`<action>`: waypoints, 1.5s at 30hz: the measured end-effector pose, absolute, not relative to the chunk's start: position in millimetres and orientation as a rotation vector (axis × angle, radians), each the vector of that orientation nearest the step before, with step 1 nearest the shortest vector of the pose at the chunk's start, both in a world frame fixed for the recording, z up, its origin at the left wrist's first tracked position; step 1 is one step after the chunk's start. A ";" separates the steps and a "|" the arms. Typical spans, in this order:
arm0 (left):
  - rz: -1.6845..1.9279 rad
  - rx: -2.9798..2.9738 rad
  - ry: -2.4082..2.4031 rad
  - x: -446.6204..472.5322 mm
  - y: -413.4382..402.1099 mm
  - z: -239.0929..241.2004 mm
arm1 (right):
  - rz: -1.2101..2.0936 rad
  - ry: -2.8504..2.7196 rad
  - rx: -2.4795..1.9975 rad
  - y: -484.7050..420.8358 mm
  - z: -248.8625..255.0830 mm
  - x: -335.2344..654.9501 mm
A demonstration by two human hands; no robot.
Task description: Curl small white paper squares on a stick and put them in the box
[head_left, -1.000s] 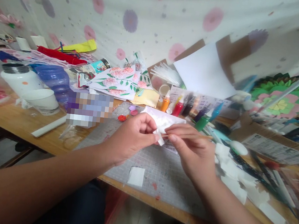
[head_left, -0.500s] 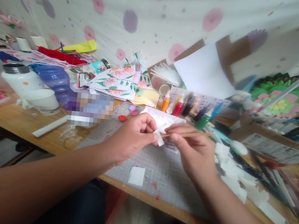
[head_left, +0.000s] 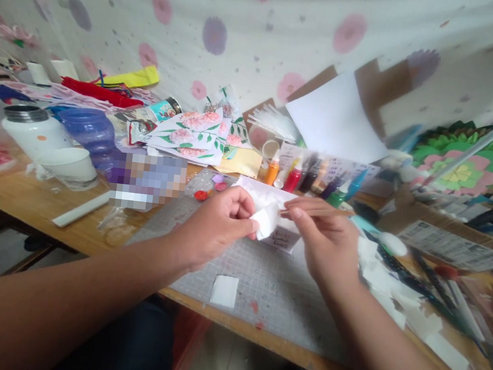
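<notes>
Between thumb and fingers my left hand (head_left: pixel 224 221) pinches a small curved piece of white paper (head_left: pixel 266 218). My right hand (head_left: pixel 323 232) grips a thin wooden stick (head_left: pixel 335 212), its left end close to that piece; whether they touch I cannot tell. Just behind and below my hands stands a white paper box (head_left: pixel 285 238) with dark writing on its front and white bits inside. A square of white paper (head_left: pixel 224 290) lies flat on the grey cutting mat (head_left: pixel 201 269) near the table's front edge.
Small paint bottles, one of them orange (head_left: pixel 272 168), stand behind the box. White scraps (head_left: pixel 388 290) and tools lie at right by a cardboard box (head_left: pixel 449 241). A paper cup (head_left: pixel 68 166), a white jar (head_left: pixel 30 130) and a white roll (head_left: pixel 81 209) are at left.
The white piece in my left hand has turned and now shows a broader, curved face. My right hand with the stick has shifted slightly right, away from it.
</notes>
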State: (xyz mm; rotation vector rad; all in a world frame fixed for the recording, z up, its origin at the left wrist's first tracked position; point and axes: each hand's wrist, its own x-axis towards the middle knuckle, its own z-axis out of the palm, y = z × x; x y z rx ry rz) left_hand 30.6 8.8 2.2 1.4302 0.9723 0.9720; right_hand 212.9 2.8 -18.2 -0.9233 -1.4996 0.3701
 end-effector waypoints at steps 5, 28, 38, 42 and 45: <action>0.981 1.377 0.950 30.0 7.9 2.8 | 0.071 -1.485 -1.299 25.0 -21.5 234.7; 0.961 1.397 0.931 30.4 8.6 0.7 | 0.559 -1.517 -0.730 -8.7 -16.6 201.4; 0.978 1.400 0.935 29.7 8.6 2.4 | 0.599 -1.569 -0.685 -9.5 -15.5 200.7; 0.987 1.374 0.926 30.1 7.7 3.0 | 0.506 -1.687 -0.729 -11.0 -12.4 200.7; 0.995 1.377 0.943 30.3 6.9 3.8 | 0.470 -1.678 -0.758 -11.7 -13.4 200.9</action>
